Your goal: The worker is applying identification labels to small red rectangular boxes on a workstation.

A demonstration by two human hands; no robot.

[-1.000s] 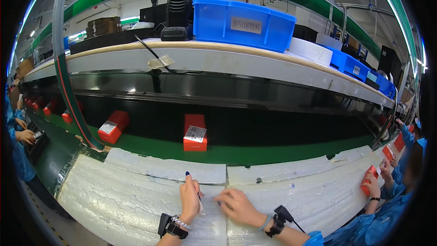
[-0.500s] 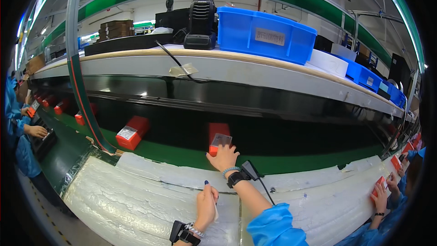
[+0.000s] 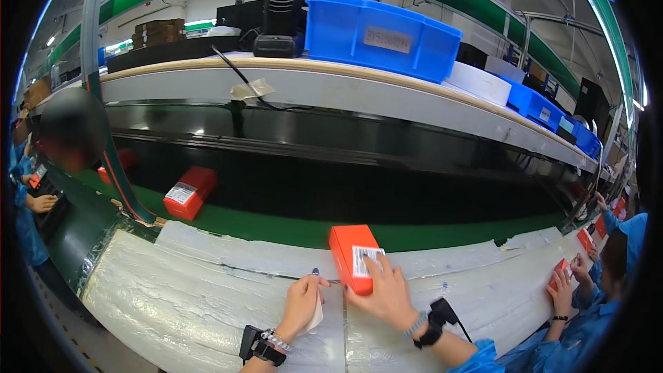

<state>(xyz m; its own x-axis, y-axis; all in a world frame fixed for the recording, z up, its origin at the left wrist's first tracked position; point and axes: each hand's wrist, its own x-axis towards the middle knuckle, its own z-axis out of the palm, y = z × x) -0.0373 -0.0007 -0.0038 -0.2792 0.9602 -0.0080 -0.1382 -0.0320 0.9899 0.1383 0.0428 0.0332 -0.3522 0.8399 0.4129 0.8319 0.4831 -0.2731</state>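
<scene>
A red box [image 3: 340, 247] with a white printed label lies at the near edge of the dark belt, partly over the wrapped worktop. My right hand [image 3: 385, 295] grips its near end, thumb at the left side and fingers over the label. Just left of it, my left hand [image 3: 300, 302] is closed, with a dark blue tip showing at its fingers. A thin white piece [image 3: 315, 314], perhaps paper or cloth, sticks out from under that palm; its kind I cannot make out. Both wrists carry black strapped devices and bracelets.
Another red box [image 3: 190, 192] lies on the belt [image 3: 442, 228] at left, beside a metal post [image 3: 93, 34]. A shelf above holds a two-way radio [image 3: 281, 17] and a blue bin [image 3: 383, 38]. Co-workers in blue sleeves stand at both sides; one at right handles a red box [image 3: 561, 273].
My right hand has drawn the red box from the belt toward me, onto the worktop's edge. My left hand stays closed near the same place. The view has shifted slightly.
</scene>
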